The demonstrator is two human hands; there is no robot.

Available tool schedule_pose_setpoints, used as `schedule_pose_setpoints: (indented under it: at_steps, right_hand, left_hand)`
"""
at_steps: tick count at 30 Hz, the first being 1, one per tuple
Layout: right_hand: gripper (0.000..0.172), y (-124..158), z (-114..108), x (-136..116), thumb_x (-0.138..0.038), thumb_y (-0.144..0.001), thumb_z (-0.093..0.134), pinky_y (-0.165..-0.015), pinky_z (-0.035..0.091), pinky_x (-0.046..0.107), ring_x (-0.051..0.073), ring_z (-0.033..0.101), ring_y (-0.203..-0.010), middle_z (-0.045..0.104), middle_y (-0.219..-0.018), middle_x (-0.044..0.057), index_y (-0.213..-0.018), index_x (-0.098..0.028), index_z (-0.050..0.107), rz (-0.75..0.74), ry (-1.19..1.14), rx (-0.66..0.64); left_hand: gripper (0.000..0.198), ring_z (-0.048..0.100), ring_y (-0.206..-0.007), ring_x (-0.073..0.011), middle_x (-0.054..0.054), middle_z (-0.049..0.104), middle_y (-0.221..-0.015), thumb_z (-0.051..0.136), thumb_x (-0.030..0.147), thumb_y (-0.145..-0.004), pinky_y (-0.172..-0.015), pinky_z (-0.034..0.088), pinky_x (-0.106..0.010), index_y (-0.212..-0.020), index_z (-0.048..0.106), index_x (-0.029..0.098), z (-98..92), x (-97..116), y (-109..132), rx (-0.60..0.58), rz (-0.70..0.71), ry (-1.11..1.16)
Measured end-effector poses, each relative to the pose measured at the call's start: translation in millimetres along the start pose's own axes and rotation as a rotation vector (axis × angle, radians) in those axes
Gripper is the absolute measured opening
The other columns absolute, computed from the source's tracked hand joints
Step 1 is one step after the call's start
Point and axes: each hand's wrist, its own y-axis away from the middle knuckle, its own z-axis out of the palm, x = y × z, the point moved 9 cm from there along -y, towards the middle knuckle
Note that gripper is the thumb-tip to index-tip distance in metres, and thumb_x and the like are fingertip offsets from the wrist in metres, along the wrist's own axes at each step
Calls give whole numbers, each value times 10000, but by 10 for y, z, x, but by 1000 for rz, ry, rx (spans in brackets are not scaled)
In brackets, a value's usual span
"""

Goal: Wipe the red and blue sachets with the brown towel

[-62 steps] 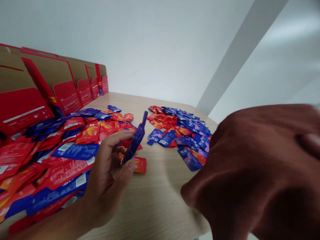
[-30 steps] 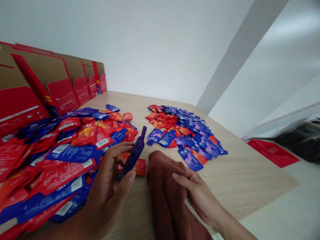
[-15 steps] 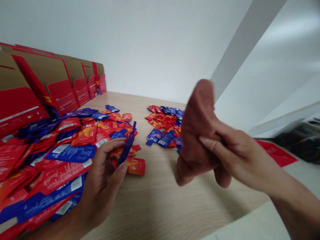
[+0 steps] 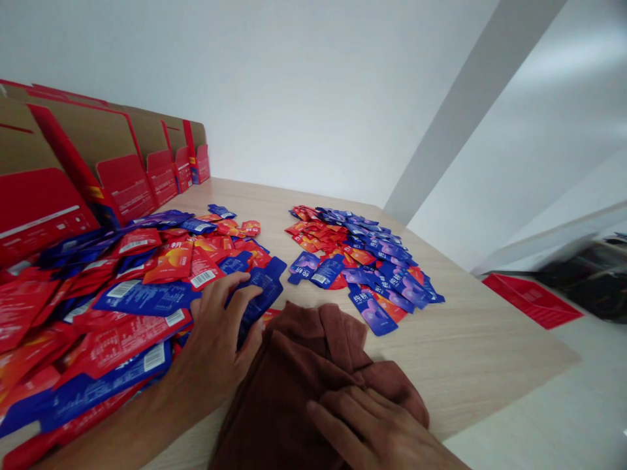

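Note:
My left hand (image 4: 220, 333) is closed on a flat blue pouch (image 4: 269, 285), held between thumb and fingers just above the near end of the left heap. That left heap consists of red, orange and blue pouches (image 4: 166, 261), many with barcodes facing up. Low in the middle of the view, my right hand (image 4: 377, 431) presses on a crumpled brown cloth (image 4: 289, 385), its fingers bent into the folds. The cloth lies on the table and covers part of an orange pouch. Beyond it spreads a second pile of blue and red pouches (image 4: 386, 251).
Open red cardboard boxes (image 4: 122, 186) with brown insides stand in a row at the left, along the wall. The wooden table (image 4: 490, 352) ends at the right above a pale floor. Past that edge are a red box (image 4: 533, 300) and a blurred dark object (image 4: 588, 277).
My right hand has brought the brown cloth down from the air onto the table, uncovering the right pile. My left hand has turned the blue pouch from edge-on to broad side.

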Motion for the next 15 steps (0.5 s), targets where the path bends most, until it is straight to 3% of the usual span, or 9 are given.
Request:
schedule_pose_setpoints:
  at_steps: [5, 8, 11, 15]
  right_hand:
    - [301, 296, -54, 149, -176, -1111, 584, -1102, 605, 362, 270, 710, -1363, 728, -1505, 136, -1402, -192, 659, 105, 68, -40]
    - [307, 454, -120, 262, -134, -1049, 616, -1143, 595, 407, 306, 679, -1412, 698, -1544, 152, -1337, -201, 693, 145, 116, -51]
    - [445, 586, -165, 353, -138, -969, 657, -1157, 599, 462, 356, 660, -1436, 679, -1554, 185, -1412, -179, 662, 163, 186, -67]
    - [469, 672, -141, 392, -139, -950, 654, -1164, 603, 429, 335, 670, -1434, 690, -1540, 184, -1418, -170, 656, 188, 196, -84]
  left_hand:
    - [303, 594, -1239, -456, -256, 550, -1423, 487, 144, -1043, -833, 537, -579, -1325, 597, 148, 234, -161, 12, -98, 24, -333]
    - [325, 624, -1212, -458, -269, 586, -1405, 515, 136, -1014, -815, 540, -564, -1306, 657, 128, 284, -179, 28, -146, 39, -425]
    - [335, 649, -1220, -448, -248, 630, -1407, 522, 146, -1014, -833, 541, -564, -1292, 708, 140, 314, -173, 15, -194, 44, -460]
    - [311, 653, -1263, -450, -226, 680, -1396, 526, 186, -1014, -885, 538, -600, -1210, 766, 166, 344, -200, -18, -260, 22, -450]
